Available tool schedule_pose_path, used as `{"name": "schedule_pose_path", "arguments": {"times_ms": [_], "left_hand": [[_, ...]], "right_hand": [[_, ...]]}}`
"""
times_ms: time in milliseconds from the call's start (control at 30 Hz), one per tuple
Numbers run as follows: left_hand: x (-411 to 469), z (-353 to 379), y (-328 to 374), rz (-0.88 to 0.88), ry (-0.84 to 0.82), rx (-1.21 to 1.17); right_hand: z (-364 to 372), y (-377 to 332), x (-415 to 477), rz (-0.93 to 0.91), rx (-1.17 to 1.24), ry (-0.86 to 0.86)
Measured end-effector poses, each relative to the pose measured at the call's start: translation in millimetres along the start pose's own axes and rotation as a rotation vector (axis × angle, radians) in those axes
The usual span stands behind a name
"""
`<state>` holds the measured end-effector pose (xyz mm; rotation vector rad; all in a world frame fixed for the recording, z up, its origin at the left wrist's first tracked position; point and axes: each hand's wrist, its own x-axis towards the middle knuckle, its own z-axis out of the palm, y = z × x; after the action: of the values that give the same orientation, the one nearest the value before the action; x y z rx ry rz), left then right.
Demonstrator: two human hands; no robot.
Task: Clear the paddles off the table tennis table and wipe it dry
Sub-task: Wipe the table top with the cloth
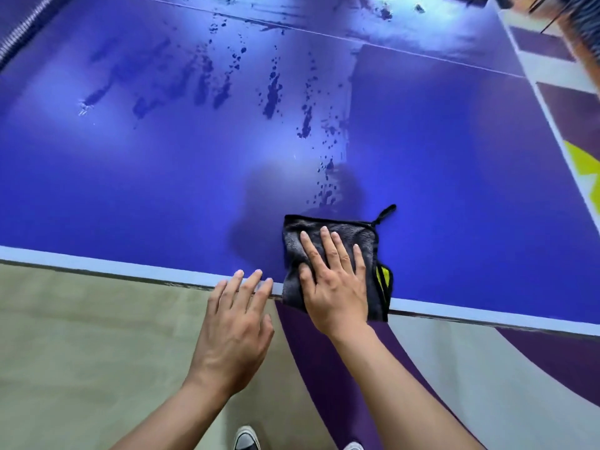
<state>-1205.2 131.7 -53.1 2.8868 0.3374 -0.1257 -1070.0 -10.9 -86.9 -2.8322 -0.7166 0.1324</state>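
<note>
The blue table tennis table [130,196] fills most of the view, its white near edge running across the lower half. A folded dark grey cloth [292,235] with a black loop and a yellow tag lies at that edge, partly hanging over it. My right hand [334,280] presses flat on the cloth with straight fingers. My left hand [237,326] is just left of it, fingertips resting on the table's white edge, holding nothing. Streaks and drops of water [272,92] lie on the surface beyond the cloth. No paddles are in view.
The net [19,30] runs along the top left corner. The floor below is beige [81,352] on the left, purple and white on the right. My shoes [245,440] show at the bottom. A blurred dark object [581,27] sits in the top right corner.
</note>
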Motion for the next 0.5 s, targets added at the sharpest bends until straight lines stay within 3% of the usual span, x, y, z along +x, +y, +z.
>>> {"name": "schedule_pose_path", "arguments": {"times_ms": [200, 500], "left_hand": [[35.7, -15.3, -9.7, 0.002, 0.005, -0.046], [152.1, -28.7, -28.3, 0.037, 0.076, -0.043]], "right_hand": [[-8.2, -0.3, 39.9, 0.089, -0.012, -0.03], [-14.6, 22.6, 202.6, 0.153, -0.015, 0.012]]}}
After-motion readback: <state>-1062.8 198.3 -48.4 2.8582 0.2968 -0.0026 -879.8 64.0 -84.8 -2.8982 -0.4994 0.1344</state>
